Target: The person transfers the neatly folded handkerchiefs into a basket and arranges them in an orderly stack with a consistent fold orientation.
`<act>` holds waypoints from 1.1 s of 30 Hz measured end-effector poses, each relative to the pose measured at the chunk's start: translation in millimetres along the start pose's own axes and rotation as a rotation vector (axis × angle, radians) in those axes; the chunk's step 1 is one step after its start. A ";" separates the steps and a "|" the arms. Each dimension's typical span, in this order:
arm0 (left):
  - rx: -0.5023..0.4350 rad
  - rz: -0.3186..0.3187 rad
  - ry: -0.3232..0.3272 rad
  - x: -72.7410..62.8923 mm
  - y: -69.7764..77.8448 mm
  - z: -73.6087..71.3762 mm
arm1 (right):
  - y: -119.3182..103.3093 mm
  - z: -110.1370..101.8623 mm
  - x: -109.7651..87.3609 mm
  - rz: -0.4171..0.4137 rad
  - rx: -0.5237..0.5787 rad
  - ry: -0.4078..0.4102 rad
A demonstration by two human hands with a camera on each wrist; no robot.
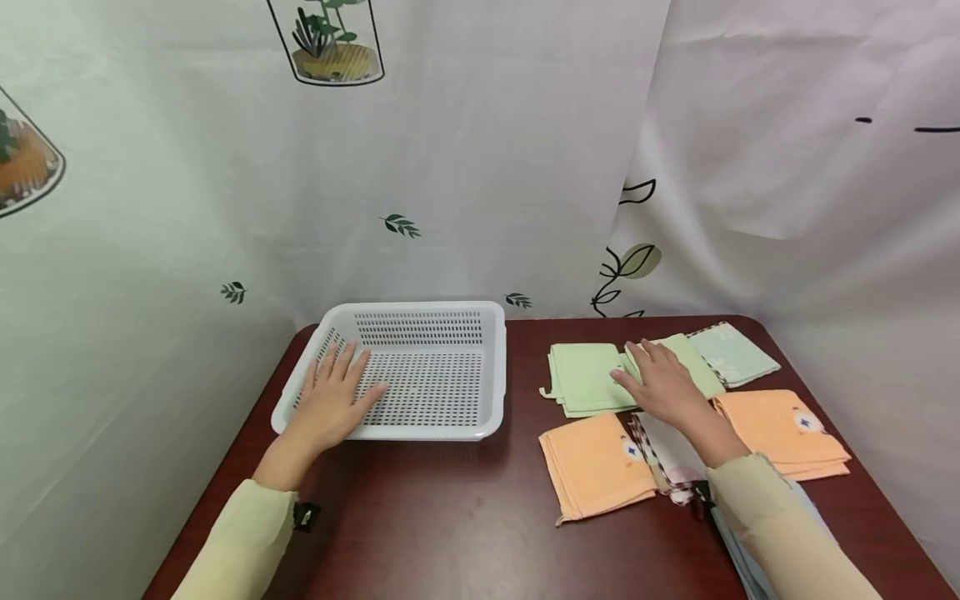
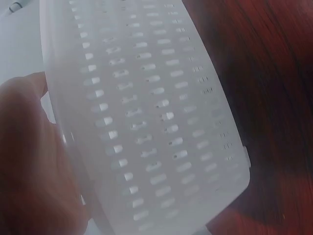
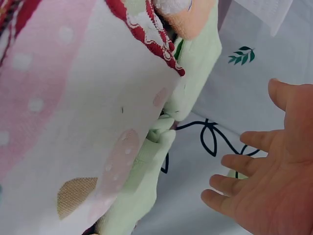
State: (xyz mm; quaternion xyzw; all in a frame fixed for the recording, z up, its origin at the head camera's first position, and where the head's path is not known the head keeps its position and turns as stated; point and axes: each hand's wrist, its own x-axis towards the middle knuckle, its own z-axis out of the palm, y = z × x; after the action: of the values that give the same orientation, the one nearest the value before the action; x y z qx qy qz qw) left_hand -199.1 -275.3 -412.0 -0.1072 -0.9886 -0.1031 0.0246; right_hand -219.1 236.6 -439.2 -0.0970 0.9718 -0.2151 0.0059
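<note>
My left hand [image 1: 327, 406] is spread flat over the left front part of a white perforated plastic basket [image 1: 491, 400], its fingers straight. In the left wrist view that hand [image 2: 41, 161] shows at the basket's rim, beside the slotted side wall [image 2: 146, 117]. On the right, my right hand [image 1: 667, 385] hovers with straight, spread fingers above the folded cloths, holding nothing. Beneath and around it are a folded green cloth [image 1: 588, 379], a second green cloth [image 1: 697, 364] and a white cloth with patterned edging [image 1: 667, 446], seen close up with pink spots in the right wrist view.
Two folded orange cloths [image 1: 592, 467] with printed faces lie either side of the white one. A pale green cloth [image 1: 735, 354] lies at the back right corner. A bluish cloth [image 1: 738, 542] is partly under the right sleeve. A printed curtain [image 1: 480, 167] stands behind the brown table [image 1: 450, 517].
</note>
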 end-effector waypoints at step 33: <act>-0.019 -0.074 0.016 -18.4 -33.6 -5.4 | -2.9 19.5 20.1 0.075 0.001 -0.084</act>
State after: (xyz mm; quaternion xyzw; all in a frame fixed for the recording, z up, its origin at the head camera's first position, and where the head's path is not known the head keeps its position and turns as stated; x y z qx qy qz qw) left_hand -188.3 -312.3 -414.7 -0.0698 -0.9906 -0.1143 0.0276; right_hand -237.2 222.1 -455.1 -0.0693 0.9735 -0.2110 0.0549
